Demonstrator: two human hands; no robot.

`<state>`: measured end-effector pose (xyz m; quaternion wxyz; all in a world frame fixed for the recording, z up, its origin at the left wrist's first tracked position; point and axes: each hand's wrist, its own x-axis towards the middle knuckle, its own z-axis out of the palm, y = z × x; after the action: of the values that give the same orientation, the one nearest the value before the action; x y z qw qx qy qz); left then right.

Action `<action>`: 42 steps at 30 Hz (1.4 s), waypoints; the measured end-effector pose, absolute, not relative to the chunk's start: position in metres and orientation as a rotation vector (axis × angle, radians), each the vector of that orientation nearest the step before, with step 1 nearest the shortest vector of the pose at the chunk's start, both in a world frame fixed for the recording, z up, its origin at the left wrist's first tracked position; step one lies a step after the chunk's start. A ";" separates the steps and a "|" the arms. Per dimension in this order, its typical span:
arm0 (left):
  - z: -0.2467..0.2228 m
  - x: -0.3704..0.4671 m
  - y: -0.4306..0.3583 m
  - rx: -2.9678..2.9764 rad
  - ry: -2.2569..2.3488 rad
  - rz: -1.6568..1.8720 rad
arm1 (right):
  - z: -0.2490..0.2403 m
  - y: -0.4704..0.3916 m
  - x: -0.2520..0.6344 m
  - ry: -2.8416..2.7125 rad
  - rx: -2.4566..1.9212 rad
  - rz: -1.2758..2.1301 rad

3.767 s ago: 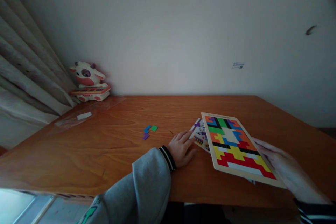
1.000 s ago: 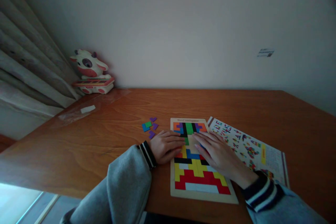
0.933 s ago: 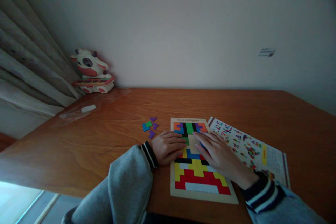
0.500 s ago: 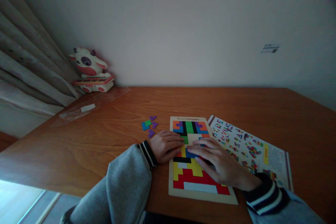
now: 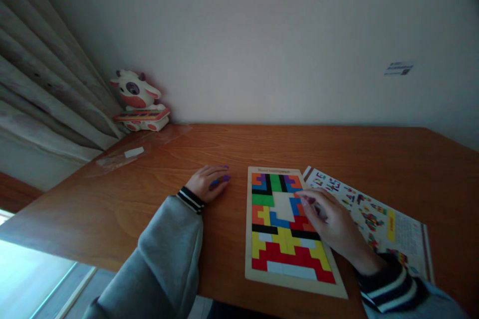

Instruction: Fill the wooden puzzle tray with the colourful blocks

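A wooden tray puzzle (image 5: 248, 239) filled with coloured block pieces lies in front of me, a pale bare gap (image 5: 283, 204) showing in its upper middle. To its left, my left hand (image 5: 207, 183) is spread over a few loose pieces, its thumb apart from the fingers. Purple pieces (image 5: 225, 178) peek out at its fingertips, with a bit of blue under the palm. My right hand (image 5: 329, 219) hovers at the tray's right side, thumb and forefinger pinched together by the upper right pieces. Whatever lies between those fingertips is too small to make out.
A printed pattern sheet (image 5: 407, 239) lies right of the tray, partly under my right forearm. At the back left stands a cow toy with a keyboard (image 5: 144, 109), near a clear plastic wrapper (image 5: 116, 159) and a curtain (image 5: 48, 75). The wall borders the table's (image 5: 224, 144) far edge.
My left hand has left the tray and moved left onto the loose pieces. My right hand has drawn back from the tray's middle, its fingers going from outstretched to pinched. The view has shifted slightly.
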<state>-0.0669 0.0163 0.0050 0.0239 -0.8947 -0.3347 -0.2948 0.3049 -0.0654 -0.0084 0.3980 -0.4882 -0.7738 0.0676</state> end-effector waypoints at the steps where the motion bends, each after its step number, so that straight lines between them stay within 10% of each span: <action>1: 0.005 -0.079 0.020 -2.777 -1.063 -0.880 | -0.008 -0.065 0.306 -1.914 -1.252 0.183; 34: -0.011 -0.067 0.028 -2.769 -1.147 -0.872 | 0.006 -0.044 0.310 -1.467 -1.348 0.382; 42: -0.011 -0.066 0.026 -2.740 -1.124 -0.916 | 0.022 -0.032 0.296 -2.051 -1.158 0.426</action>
<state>-0.0664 0.0261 -0.0114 0.0209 -0.8837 -0.3625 -0.2953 0.2956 -0.0318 0.0217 0.3655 -0.4505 -0.7975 0.1656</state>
